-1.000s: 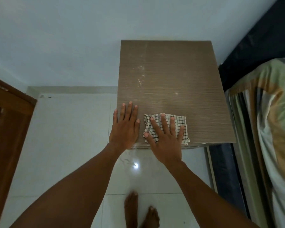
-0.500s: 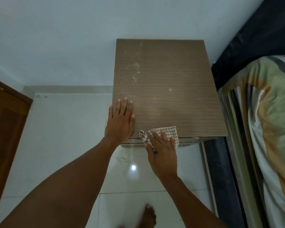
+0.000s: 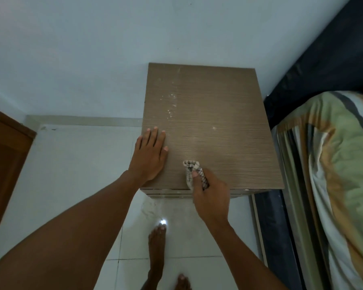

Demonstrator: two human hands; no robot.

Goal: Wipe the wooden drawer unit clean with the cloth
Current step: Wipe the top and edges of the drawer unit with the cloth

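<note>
Right hand [image 3: 211, 192] now closed around the checked cloth [image 3: 194, 171], thumb pressed across its bunched folds; half a second ago spread flat on it with fingers splayed. Cloth gathered into a small wad poking out above the fist, no longer lying open, sitting on the near front part of the wooden drawer unit [image 3: 218, 114], close to its front edge. Left hand [image 3: 150, 155] flat and open, fingers together, palm down on the near left corner of the top, much as before, apart from the cloth. Pale dusty specks and smears showing on the left and middle of the top, further back than both hands. Drawer fronts visible as thin bands under the front edge. Beyond: unit standing against a pale wall [image 3: 92, 49], white tiled floor [image 3: 82, 164] below, two bare feet at the bottom where only one showed before, brown door [image 3: 2, 160] far left, bed with a striped green and orange cover [image 3: 333, 164] on the right.
</note>
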